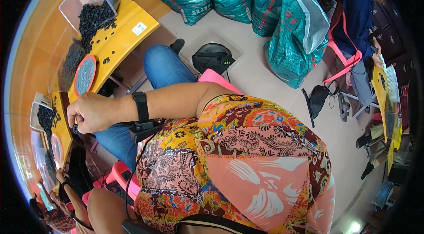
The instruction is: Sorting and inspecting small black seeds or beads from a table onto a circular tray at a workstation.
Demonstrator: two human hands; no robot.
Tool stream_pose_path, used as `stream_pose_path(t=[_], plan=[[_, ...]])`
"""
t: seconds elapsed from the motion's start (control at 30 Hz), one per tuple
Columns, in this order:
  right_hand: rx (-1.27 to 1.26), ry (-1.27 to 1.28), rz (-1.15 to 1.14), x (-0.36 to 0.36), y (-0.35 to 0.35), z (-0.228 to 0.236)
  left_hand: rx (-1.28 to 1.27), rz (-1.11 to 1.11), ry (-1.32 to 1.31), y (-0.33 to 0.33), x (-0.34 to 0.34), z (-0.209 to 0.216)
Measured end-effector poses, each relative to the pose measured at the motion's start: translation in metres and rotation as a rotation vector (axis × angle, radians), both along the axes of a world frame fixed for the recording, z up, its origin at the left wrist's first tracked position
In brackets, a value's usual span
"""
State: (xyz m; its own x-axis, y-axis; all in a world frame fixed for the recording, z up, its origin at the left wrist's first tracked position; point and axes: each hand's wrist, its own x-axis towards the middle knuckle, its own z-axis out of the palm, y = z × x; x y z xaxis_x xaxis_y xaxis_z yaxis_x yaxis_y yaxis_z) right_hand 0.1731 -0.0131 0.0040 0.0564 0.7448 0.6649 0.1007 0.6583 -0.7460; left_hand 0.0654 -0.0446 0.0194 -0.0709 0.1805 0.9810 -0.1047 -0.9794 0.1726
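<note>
My right hand (93,112), a black strap round its wrist, is held out beside the edge of the yellow table (126,24). Its fingers are curled in, and a small black piece (75,129) shows at the fingertips; its exact kind is too small to make out. Closest to the hand, on the table, is a round orange-rimmed dish (85,75) filled with grey bits. Beyond the dish, a heap of small black pieces (93,18) spills from a tipped clear plastic bin (70,6). A bare bent arm (110,212) shows low down; my left hand is not in view.
Large green woven sacks (293,39) stand on the floor, near a clear tub (238,50) with a black bag inside. Another person's hand (61,175) works at the lower left beside a second heap (45,117). A person in dark blue (357,13) sits at the far right.
</note>
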Motion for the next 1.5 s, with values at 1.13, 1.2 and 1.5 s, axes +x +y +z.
stream_pose_path(t=[1.13, 1.2, 1.5], plan=[[-0.237, 0.11, 0.395, 0.02, -0.023, 0.034, -0.87, -0.362, 0.432, 0.032, -0.041, 0.014], [-0.253, 0.165, 0.444, 0.018, -0.025, 0.036, -0.876, -0.35, 0.451, 0.035, -0.043, 0.013], [-0.284, 0.215, 0.343, 0.014, -0.021, 0.029, -0.959, -0.447, 0.223, 0.036, -0.04, 0.004]])
